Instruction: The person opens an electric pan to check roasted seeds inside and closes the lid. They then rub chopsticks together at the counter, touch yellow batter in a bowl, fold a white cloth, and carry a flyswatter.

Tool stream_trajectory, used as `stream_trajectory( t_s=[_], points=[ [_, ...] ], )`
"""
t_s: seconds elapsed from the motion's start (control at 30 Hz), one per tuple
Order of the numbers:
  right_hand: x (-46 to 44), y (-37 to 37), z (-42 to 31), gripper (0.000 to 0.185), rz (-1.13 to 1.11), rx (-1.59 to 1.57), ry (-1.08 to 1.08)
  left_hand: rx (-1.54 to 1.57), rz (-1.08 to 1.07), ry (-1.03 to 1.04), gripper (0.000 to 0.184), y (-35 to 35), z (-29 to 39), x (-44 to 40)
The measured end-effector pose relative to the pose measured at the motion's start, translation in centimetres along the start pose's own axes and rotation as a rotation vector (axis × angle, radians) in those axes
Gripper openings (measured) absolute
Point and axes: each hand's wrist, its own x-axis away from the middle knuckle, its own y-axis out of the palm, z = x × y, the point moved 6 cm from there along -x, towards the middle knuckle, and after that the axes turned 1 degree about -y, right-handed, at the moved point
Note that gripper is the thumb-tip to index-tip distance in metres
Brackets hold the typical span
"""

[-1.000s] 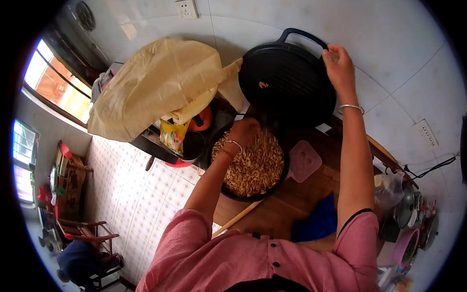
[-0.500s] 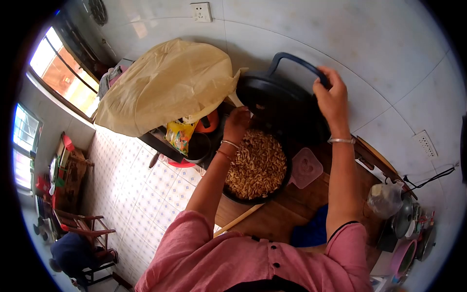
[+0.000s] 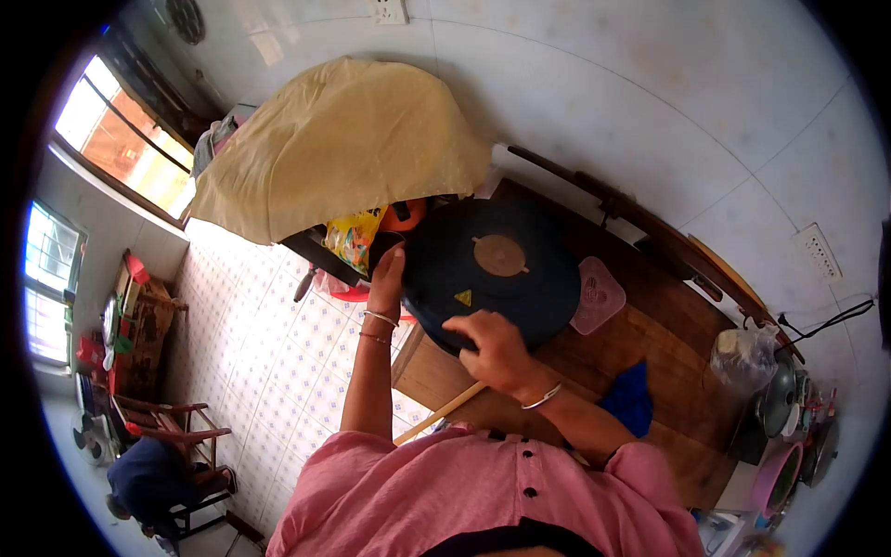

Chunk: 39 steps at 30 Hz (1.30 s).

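A round black lid [image 3: 548, 269] lies flat over the pan, with a brown disc [image 3: 499, 255] and a yellow triangular label [image 3: 463, 298] on top. The brown pieces inside are hidden. My left hand [image 3: 388, 278] is at the left rim, its fingers together against the side of the pan. At the front edge, my right hand [image 3: 497, 351] has its fingers curled on the lid; the handle is mostly hidden. A pink translucent plastic container [image 3: 600, 297] sits just right of the pan.
The wooden table [image 3: 668, 343] carries a blue cloth [image 3: 631, 399] and a wooden stick [image 3: 445, 408]. Behind left is a beige cover [image 3: 343, 148] above a yellow packet [image 3: 353, 239]. A bagged item [image 3: 742, 360] lies right. A person [image 3: 153, 478] is at the lower left.
The lid has swung down from upright over the pan, covering the brown pieces. My right hand has come down toward me to the front edge; my left hand has moved left out of the pan.
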Motion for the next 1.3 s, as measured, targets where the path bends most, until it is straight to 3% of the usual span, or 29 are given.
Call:
stream_trajectory(
  t_s=[0.03, 0.1, 0.17, 0.23, 0.3, 0.33, 0.37, 0.43, 0.57, 0.63, 0.7, 0.77, 0.93, 1.2, 1.3],
  points=[
    [1.1, 1.8, 0.6, 0.036, -0.044, 0.032, -0.037, -0.126, 0.012, -0.011, 0.042, -0.4, -0.8, 0.4],
    [2.9, 4.3, 1.5, 0.038, -0.091, 0.06, -0.073, -0.085, -0.023, -0.083, 0.045, -0.6, -2.8, 1.5],
    [4.2, 6.1, 2.4, 0.039, -0.137, 0.122, -0.071, -0.521, 0.018, 0.25, 0.045, -1.2, -3.8, 1.8],
    [5.3, 7.3, 3.4, 0.039, -0.157, 0.145, -0.066, -0.545, 0.01, 0.291, 0.046, -1.0, -4.8, 2.0],
    [6.4, 8.4, 4.3, 0.038, -0.182, 0.164, -0.062, -0.245, -0.208, 0.11, 0.045, 1.1, -5.8, 2.4],
    [6.6, 8.6, 4.5, 0.034, -0.19, 0.191, -0.075, -0.46, -0.185, 0.066, 0.044, 1.6, -4.1, 3.1],
    [6.9, 8.9, 4.7, 0.03, -0.199, 0.214, -0.09, -0.461, -0.178, 0.06, 0.044, 2.1, -4.4, 3.0],
    [7.1, 8.7, 4.4, 0.029, -0.193, 0.206, -0.105, -0.432, -0.253, 0.273, 0.041, 3.2, -3.8, 3.5],
    [7.0, 8.2, 4.1, 0.031, -0.192, 0.207, -0.123, -0.494, -0.332, 0.236, 0.037, 4.6, -0.6, 4.2],
    [6.6, 7.6, 3.3, 0.033, -0.182, 0.183, -0.134, -0.355, -0.373, 0.128, 0.033, 4.4, -0.3, 4.0],
    [5.6, 6.7, 2.5, 0.035, -0.173, 0.163, -0.145, -0.197, -0.271, 0.177, 0.027, 3.0, -1.0, 2.8],
    [4.7, 5.7, 1.8, 0.039, -0.13, 0.131, -0.126, 0.15, -0.144, 0.087, 0.024, 0.8, 0.6, 2.8],
    [4.7, 6.7, 2.3, 0.044, -0.215, 0.111, -0.129, 0.408, 0.111, -0.073, 0.02, -5.1, -2.6, 3.6],
    [7.0, 9.5, 4.6, 0.041, -0.312, 0.176, -0.019, 0.66, 0.235, -0.184, 0.016, -8.9, -6.8, 7.5],
    [7.3, 9.9, 4.8, 0.04, -0.304, 0.206, -0.025, 0.475, 0.172, -0.129, 0.013, -7.3, -6.0, 8.6]
  ],
)
